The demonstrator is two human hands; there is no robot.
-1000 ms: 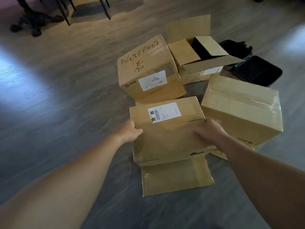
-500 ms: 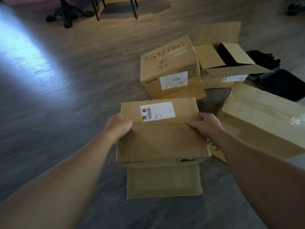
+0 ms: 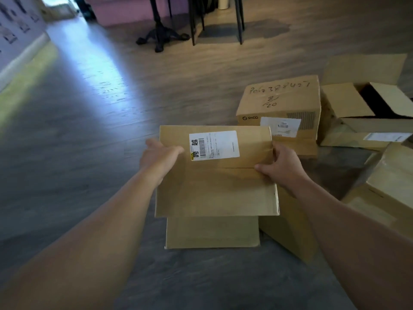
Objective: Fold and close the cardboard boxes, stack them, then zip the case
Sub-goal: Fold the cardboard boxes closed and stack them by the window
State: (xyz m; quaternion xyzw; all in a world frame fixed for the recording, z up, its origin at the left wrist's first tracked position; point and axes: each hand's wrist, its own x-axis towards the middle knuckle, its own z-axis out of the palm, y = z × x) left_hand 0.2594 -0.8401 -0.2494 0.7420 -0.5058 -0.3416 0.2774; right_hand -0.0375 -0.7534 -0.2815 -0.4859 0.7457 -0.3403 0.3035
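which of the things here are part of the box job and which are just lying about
In the job: brown cardboard box with white barcode label, held by left hand and right hand; handwritten brown box; open-flapped brown box.

Lying about: black table base; dark chair legs.

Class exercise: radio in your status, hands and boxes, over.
Left hand and right hand grip labelled box by its sides. Flaps closed. Open box far right unfolded. Handwritten box close behind.

Head camera looks forward and down, close over the floor.
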